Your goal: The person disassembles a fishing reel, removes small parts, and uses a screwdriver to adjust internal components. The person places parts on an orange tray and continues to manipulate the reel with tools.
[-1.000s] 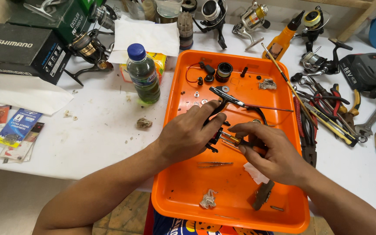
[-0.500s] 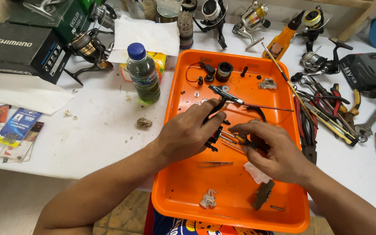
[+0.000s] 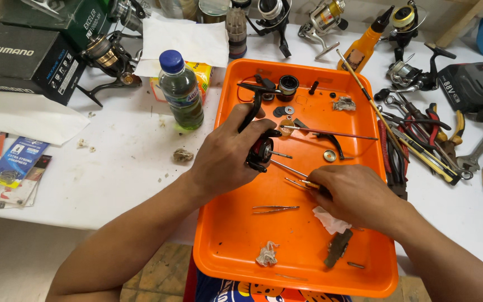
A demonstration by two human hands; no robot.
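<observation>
So far, your left hand (image 3: 227, 159) is wrapped tight around the black fishing reel body (image 3: 259, 150), holding it up over the middle of the orange tray (image 3: 236, 246). It looks half apart: a thin metal shaft sticks out, and small round washers (image 3: 284, 111) and a dark spool (image 3: 288, 85) lie loose at the far end of the tray. Lots is left to do, I think. Your right hand (image 3: 353, 196) pinches a thin shiny tool (image 3: 289, 168) that points at the reel. Smooth steel tweezers (image 3: 275, 208) and a soft white scrap (image 3: 331, 221) lie close by.
</observation>
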